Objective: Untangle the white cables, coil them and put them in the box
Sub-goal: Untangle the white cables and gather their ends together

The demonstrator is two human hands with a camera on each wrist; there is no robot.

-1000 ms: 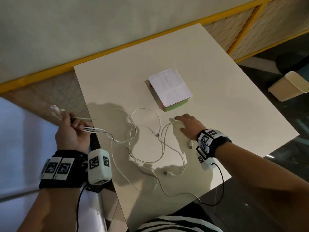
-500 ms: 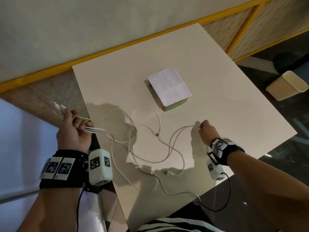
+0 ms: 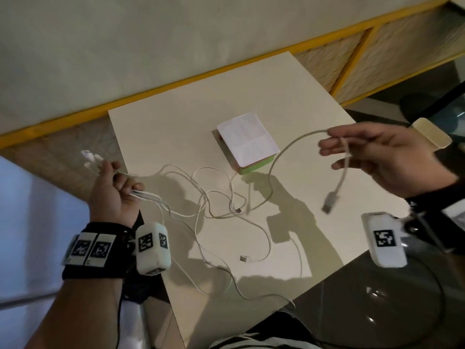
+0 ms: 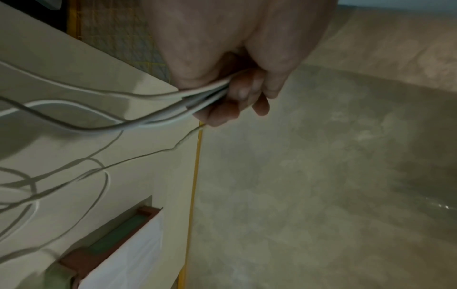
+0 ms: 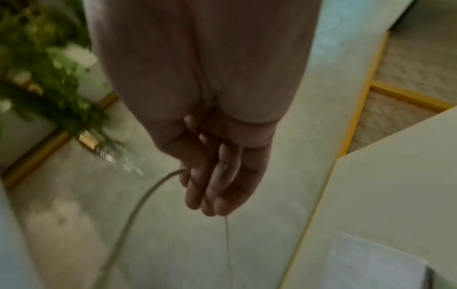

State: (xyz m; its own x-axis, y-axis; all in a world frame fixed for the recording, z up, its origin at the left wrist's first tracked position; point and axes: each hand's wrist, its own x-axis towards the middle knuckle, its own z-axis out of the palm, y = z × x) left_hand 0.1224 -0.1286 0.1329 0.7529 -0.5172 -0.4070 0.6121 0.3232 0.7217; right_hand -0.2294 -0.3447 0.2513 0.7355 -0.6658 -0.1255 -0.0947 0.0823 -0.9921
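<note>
Pale square table (image 3: 289,117) carries the tangle of white cables (image 3: 221,207), lying just in front of the closed box (image 3: 247,139). Left hand (image 3: 113,190), off the table edge well left of the box, is fisted round several cable ends. Right hand (image 3: 385,157), raised to the right of the box, pinches one cable (image 3: 284,149) at loosely extended fingers, its USB plug (image 3: 330,201) hanging free below.

Risks, judged:
- Pulling the lifted cable while it crosses the tangle may tighten a knot
- The light pinch may slip
- The taut strand may drag against the box

Writing: box lid print illegible; wrist units (image 3: 152,244) bear square coded markers only
</note>
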